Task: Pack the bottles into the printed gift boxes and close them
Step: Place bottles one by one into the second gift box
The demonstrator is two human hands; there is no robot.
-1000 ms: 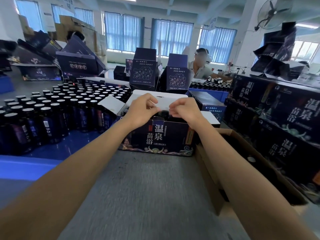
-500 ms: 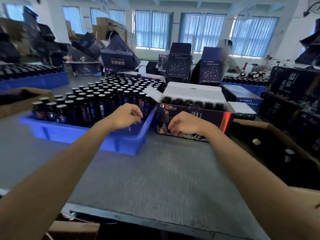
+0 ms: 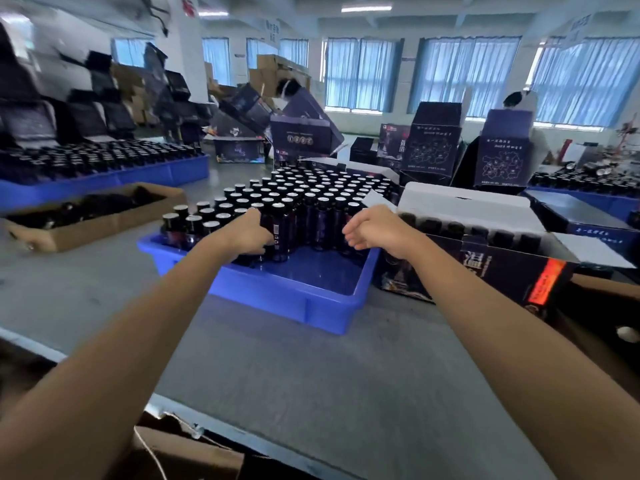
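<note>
Left hand (image 3: 247,233) was down in the blue tray (image 3: 311,306), fingers curled round a front-row bottle (image 3: 278,225). The fingertips were lost behind the dark glass, so one bottle or two, I couldn't tell. Right hand (image 3: 370,230) hung over the tray's right side, fingers loosely bent, nothing in it. It was close to the nearest caps, but whether it touched them was unclear.

The rest of the bottles (image 3: 311,192) stood packed upright in the back of the tray, and only their caps showed clearly. The tray's near right part was bare blue floor.

The box (image 3: 498,271) sat just right of the tray on the table (image 3: 311,375), top open, its white flap (image 3: 464,206) leaning back. A row of dark caps (image 3: 453,228) showed along its front, while the bottles below were hidden by the wall. The right forearm crossed the printed front and covered much of the lettering. Whether box and tray touched, I couldn't make out.

At far right a brown carton (image 3: 602,289) was cut off by the frame, its inside too dark to read. Another carton (image 3: 86,230) lay at left with a dark, blurred load. Behind it a second tray (image 3: 104,180) of bottles smeared into the blur. More cardboard poked up below the table's near edge, cropped by the bottom of the frame.
</note>
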